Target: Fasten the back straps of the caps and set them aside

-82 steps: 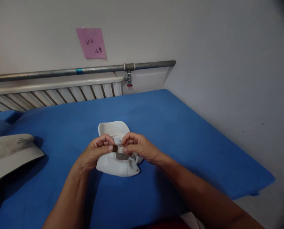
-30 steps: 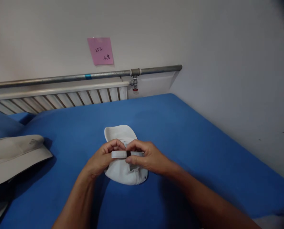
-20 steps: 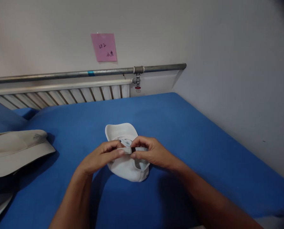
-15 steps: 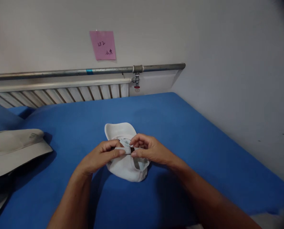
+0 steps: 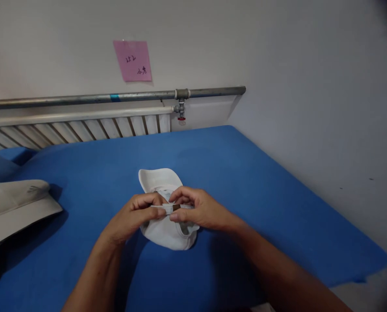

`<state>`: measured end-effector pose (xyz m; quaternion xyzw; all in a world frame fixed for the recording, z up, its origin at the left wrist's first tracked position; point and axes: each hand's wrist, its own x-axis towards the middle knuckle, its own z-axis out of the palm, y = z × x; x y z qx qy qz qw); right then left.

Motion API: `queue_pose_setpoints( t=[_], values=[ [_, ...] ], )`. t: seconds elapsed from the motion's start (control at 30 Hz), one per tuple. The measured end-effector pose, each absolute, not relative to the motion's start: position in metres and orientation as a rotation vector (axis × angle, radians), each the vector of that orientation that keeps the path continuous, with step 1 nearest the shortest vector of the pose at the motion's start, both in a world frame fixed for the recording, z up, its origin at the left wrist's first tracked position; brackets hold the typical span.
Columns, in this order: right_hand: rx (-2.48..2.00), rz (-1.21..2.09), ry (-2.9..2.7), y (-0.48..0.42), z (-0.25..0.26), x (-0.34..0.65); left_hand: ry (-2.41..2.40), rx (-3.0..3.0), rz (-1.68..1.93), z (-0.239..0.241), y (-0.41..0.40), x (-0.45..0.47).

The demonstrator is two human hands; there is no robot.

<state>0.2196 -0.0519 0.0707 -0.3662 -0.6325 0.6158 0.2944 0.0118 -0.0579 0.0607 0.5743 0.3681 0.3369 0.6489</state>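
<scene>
A white baseball cap lies on the blue cloth, its brim pointing away from me and its inside partly showing. Across its back opening runs a white adjusting strap with a dark brown patch beside my right thumb. My left hand pinches the strap between thumb and fingers from the left. From the right, my right hand grips the strap by the brown patch, thumb in front and fingers behind. The fingertips of both hands are close together. Parts of the cap are hidden behind the hands.
Pale caps sit at the left edge on the blue-covered surface. Behind it stand a white radiator and a metal pipe with a red-handled valve. A pink note is on the wall; another wall borders the right.
The whole view has shifted slightly, so things appear further left. My hands have come a little closer together along the strap, and both still grip it.
</scene>
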Motion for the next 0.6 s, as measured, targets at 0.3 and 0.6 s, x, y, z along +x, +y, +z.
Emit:
queue_pose_setpoints(
  t=[0.3,0.6],
  values=[
    [-0.997,1.648,-1.800,-0.0527,0.0773,0.2210,0.778,1.324,0.764,0.0548,-0.0569,0.0063],
    [-0.963,1.772,-1.668,-0.0577,0.0769,0.2154,0.707,1.279,0.790,0.0513,-0.0539,0.0056]
  ],
)
